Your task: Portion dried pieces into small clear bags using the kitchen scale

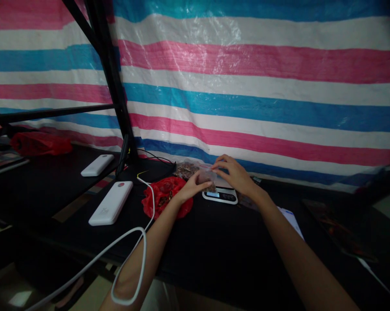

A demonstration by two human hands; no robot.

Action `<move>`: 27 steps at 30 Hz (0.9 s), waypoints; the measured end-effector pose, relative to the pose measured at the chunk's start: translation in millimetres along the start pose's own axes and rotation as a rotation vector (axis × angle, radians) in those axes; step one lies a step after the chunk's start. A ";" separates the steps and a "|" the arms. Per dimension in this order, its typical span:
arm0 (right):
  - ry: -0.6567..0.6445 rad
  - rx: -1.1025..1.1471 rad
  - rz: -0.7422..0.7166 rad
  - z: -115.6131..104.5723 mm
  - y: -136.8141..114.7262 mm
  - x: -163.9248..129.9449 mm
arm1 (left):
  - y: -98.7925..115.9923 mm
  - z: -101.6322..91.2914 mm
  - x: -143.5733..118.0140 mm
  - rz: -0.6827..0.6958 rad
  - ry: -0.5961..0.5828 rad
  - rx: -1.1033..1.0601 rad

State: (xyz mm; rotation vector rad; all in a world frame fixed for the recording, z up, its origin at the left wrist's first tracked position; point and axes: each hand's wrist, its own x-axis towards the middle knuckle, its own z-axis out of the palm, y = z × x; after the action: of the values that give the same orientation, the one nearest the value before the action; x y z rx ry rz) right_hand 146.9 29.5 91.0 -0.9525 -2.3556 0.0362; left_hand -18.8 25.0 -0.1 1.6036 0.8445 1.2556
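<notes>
Small clear bag (206, 176) of brown bits: held over the scale (220, 195), left hand (192, 187) pinching its lower edge, right hand (234, 173) curled over its top with fingertips pinching it. Just left, a red bag (164, 196) lies open on the black table (221, 246); behind, another clear bag (185, 169). Further left, two white power banks (111, 203) (97, 165); a white cable (130, 246) loops over the left forearm.

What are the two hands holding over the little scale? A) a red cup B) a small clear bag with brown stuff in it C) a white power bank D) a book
B: both the left hand and the right hand pinch a small clear bag of brown bits just above the scale.
</notes>
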 end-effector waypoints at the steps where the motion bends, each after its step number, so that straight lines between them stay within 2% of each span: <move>1: -0.001 0.030 -0.001 1.1 -0.2 0.4 | 1.1 0.2 -0.8 -0.030 -0.065 -0.070; 4: 0.015 0.058 0.011 1.2 2.2 -0.1 | 3.3 -0.1 -2.8 -0.073 -0.151 -0.181; 11: 0.053 0.071 0.108 -3.0 12.0 -8.8 | 0.2 -0.5 -1.3 -0.110 -0.122 -0.247; 18: 0.142 0.339 0.196 16.3 20.3 -25.4 | -3.0 0.5 -2.1 -0.137 -0.165 -0.261; 24: 0.142 0.576 0.342 36.8 30.8 -38.1 | -1.6 -0.4 -3.3 -0.149 -0.200 -0.214; 27: 0.165 0.637 0.436 43.3 35.4 -41.9 | -0.4 0.8 -3.0 -0.142 -0.131 -0.192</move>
State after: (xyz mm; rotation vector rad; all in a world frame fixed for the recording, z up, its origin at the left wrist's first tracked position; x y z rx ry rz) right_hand 169.8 37.0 25.4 -1.0573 -1.7620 0.7940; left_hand -18.8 22.2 -1.6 1.4304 0.7197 1.0849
